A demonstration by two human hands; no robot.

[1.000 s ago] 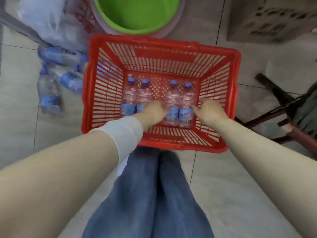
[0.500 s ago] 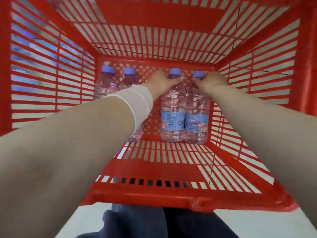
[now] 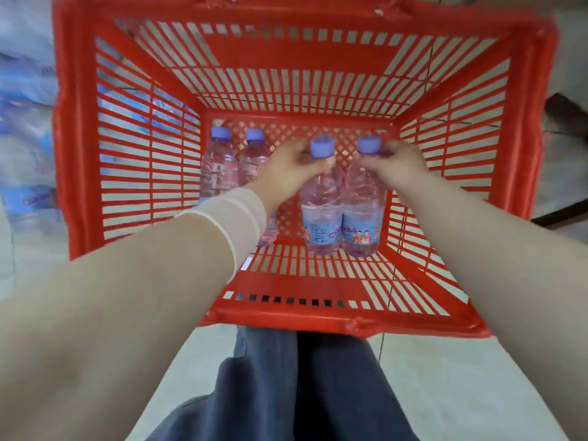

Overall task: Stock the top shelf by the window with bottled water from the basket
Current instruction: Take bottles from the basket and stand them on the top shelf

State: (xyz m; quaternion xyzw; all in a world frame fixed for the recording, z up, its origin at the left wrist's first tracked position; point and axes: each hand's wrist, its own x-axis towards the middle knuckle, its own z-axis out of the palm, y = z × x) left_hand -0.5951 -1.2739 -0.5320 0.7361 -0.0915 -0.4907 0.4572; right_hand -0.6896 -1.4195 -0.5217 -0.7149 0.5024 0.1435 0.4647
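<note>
A red slatted basket point(image 3: 318, 316) stands on the floor in front of my legs. Inside it stand several clear water bottles with purple caps and blue labels. My left hand point(image 3: 286, 173) grips the neck of one bottle point(image 3: 321, 218) near the basket's middle. My right hand point(image 3: 394, 167) grips the neck of the bottle point(image 3: 362, 224) beside it on the right. Two more bottles point(image 3: 219, 167) stand at the basket's left, partly hidden behind my left wrist. The shelf and the window are out of view.
More bottled water in plastic wrap point(image 3: 28, 198) lies on the tiled floor left of the basket, blurred. A dark piece of furniture point(image 3: 566, 116) shows at the right edge. My legs in blue jeans point(image 3: 286, 386) are below the basket.
The view has drawn back a little from the basket. Both hands have closed round the bottle necks, and the two gripped bottles now sit slightly higher than the pair at the left.
</note>
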